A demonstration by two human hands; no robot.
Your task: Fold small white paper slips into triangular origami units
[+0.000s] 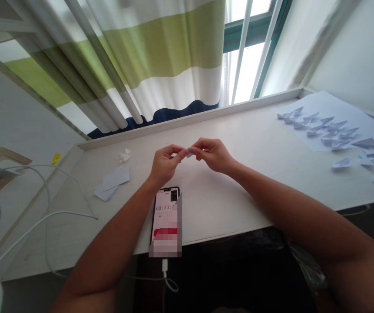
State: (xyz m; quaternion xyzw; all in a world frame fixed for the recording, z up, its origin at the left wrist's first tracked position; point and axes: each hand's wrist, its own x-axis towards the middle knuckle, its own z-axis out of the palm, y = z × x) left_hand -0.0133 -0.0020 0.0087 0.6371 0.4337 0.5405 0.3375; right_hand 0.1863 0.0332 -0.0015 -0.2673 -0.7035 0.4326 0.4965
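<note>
Over the middle of the white table (206,204), my left hand (165,163) and my right hand (213,154) meet at the fingertips. Both pinch a small folded piece of white paper (189,154), mostly covered by the fingers. Its folded shape is too small to make out. Just below my left wrist lies a phone (165,215) showing a timer, partly blurred out. Loose white paper sheets (117,178) lie in a small pile left of my left hand.
Several folded paper boats (336,126) stand at the right, many on a large white sheet (330,102). Crumpled paper (125,155) lies at the left. White cables (46,217) cross the table's left side. A raised ledge (190,118) runs along the back below a curtain (163,43).
</note>
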